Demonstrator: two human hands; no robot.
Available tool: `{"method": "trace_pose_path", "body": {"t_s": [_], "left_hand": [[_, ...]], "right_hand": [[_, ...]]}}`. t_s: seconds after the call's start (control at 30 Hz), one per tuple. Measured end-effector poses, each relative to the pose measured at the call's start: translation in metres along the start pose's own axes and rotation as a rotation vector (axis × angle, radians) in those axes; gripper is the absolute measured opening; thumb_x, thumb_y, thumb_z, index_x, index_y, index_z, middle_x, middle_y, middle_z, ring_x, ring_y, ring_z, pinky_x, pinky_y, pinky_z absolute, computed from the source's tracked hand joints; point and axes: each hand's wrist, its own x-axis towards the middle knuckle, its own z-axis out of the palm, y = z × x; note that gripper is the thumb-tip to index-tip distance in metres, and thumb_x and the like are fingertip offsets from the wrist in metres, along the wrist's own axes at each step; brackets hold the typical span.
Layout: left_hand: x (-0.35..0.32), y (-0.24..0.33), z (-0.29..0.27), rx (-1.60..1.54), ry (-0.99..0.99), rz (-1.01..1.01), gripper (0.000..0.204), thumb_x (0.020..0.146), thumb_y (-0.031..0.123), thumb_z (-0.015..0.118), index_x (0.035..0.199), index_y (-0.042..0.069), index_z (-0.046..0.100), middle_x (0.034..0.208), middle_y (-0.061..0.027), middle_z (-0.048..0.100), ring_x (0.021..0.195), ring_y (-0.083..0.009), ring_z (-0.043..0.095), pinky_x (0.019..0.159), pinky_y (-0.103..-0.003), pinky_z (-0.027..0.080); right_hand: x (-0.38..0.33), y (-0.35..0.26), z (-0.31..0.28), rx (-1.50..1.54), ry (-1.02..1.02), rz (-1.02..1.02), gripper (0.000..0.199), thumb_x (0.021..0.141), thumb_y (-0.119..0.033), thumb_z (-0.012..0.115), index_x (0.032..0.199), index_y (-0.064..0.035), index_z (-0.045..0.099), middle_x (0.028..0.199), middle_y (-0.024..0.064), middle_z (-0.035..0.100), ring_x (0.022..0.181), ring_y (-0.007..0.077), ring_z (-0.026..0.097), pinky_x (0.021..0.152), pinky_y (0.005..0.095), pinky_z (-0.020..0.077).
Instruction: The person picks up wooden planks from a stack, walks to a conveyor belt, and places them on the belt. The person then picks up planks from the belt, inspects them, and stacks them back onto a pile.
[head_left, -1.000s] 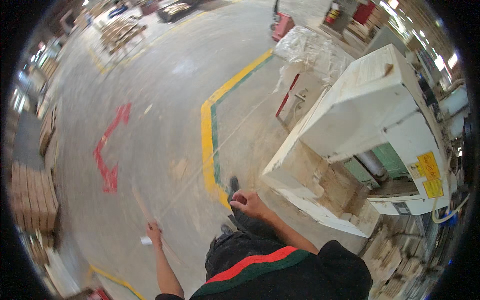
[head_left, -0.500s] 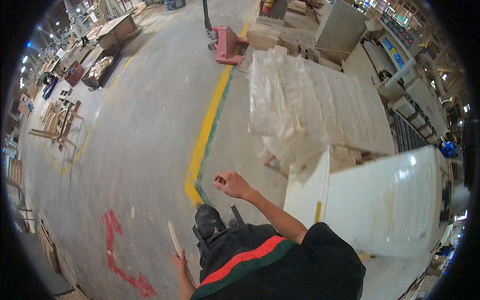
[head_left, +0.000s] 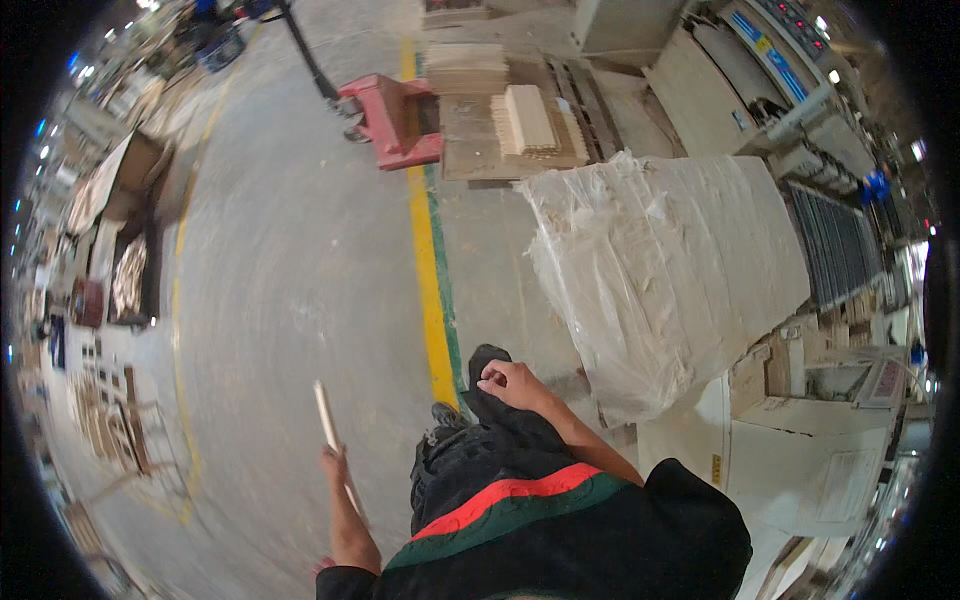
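My left hand (head_left: pixel 334 462) is closed around a slim, pale wooden stick (head_left: pixel 325 412), whose upper end rises past the fingers and whose lower part runs down beside the forearm. It hangs out to the left of my body, over the concrete floor. My right hand (head_left: pixel 506 384) is in front of my dark trousers, its fingers loosely bent and a little apart. Nothing shows between them, though the palm is hidden. A dark shoe (head_left: pixel 490 355) is just beyond that hand.
A plastic-wrapped stack (head_left: pixel 670 260) stands at the right, with a pale machine cabinet (head_left: pixel 800 470) nearer. Ahead are a red pallet jack (head_left: pixel 385 120) and wooden strips (head_left: pixel 530 118) piled on a board. A yellow floor line (head_left: pixel 427 280) runs forward. Wooden chair frames (head_left: pixel 115 420) stand at left.
The view has moved forward and turned; the pallet jack and wrapped stack have shifted in it. My left hand has come up with the stick, and my right hand has moved closer to my leg.
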Motion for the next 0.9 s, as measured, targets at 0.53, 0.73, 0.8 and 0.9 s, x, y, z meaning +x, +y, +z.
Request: {"method": "trace_pose_path", "body": {"t_s": [0.53,0.73,0.8,0.9], "left_hand": [[0.464,0.787,0.086,0.276,-0.118,0.661,0.041,0.076,0.022,0.071,0.108,-0.002,0.061,0.087,-0.0206,0.066,0.085,-0.032,0.064,0.076,-0.039,0.048],[0.577,1.058,0.155,0.584,-0.231,0.974,0.034,0.077,0.018,0.069,0.103,-0.001,0.06,0.097,-0.0233,0.063,0.093,-0.0408,0.059,0.077,-0.045,0.048],[0.613,1.14,0.198,0.519,-0.282,1.028,0.031,0.079,0.016,0.065,0.105,-0.001,0.06,0.097,-0.0233,0.063,0.091,-0.0418,0.058,0.077,-0.045,0.048],[0.649,1.266,0.289,0.443,-0.283,0.828,0.032,0.08,0.014,0.063,0.108,0.0,0.059,0.097,-0.0226,0.063,0.092,-0.0402,0.059,0.079,-0.044,0.048]], "right_hand": [[0.571,-0.027,-0.309,-0.01,0.585,-0.02,0.021,0.08,-0.019,0.068,0.091,-0.0031,0.061,0.075,0.0132,0.065,0.069,0.0269,0.065,0.064,0.035,0.0506],[0.684,0.019,-0.439,0.012,0.672,0.121,0.027,0.08,-0.021,0.069,0.097,-0.0014,0.06,0.077,0.0121,0.065,0.069,0.0215,0.065,0.066,0.033,0.0514],[0.716,0.049,-0.469,0.076,0.683,0.255,0.029,0.079,-0.022,0.07,0.096,-0.0002,0.06,0.077,0.0126,0.065,0.07,0.0221,0.065,0.066,0.0334,0.0512],[0.761,0.105,-0.508,0.097,0.826,0.366,0.03,0.079,-0.024,0.071,0.09,0.0008,0.06,0.074,0.0128,0.064,0.068,0.0219,0.063,0.065,0.0334,0.0506]]}}
